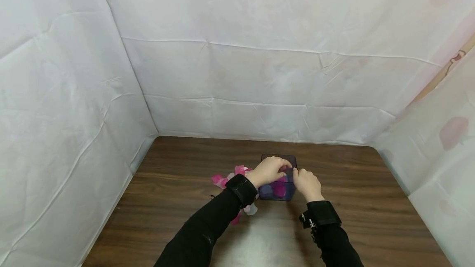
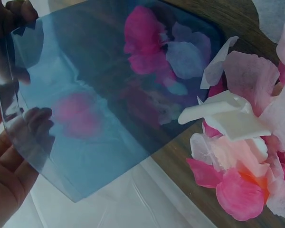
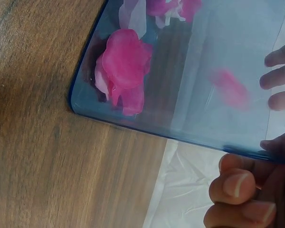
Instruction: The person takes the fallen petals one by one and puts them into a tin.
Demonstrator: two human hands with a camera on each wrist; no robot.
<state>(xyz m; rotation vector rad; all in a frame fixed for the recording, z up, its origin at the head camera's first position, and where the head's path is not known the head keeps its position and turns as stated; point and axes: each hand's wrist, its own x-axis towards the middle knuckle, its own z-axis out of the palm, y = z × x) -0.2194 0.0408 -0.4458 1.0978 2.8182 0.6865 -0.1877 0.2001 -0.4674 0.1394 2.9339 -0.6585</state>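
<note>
A see-through blue plastic container (image 1: 268, 193) stands on the table with pink and pale artificial petals (image 3: 126, 59) at its bottom. My left hand (image 1: 269, 170) reaches over its opening, fingers loosely spread and holding nothing that I can see. A blurred pink petal (image 3: 230, 89) is in mid-air inside the container, below those fingers. My right hand (image 1: 308, 184) grips the container's right rim, with curled fingers (image 3: 237, 185) outside the wall. Beside the container's left side lies a loose heap of pink, white and peach petals (image 2: 240, 192), partly hidden by my left forearm in the head view.
The brown wood-grain table (image 1: 371, 201) spreads out on both sides of the container. White cloth (image 1: 259, 73) hangs behind it and along both sides. A black band (image 1: 241, 189) sits on each wrist.
</note>
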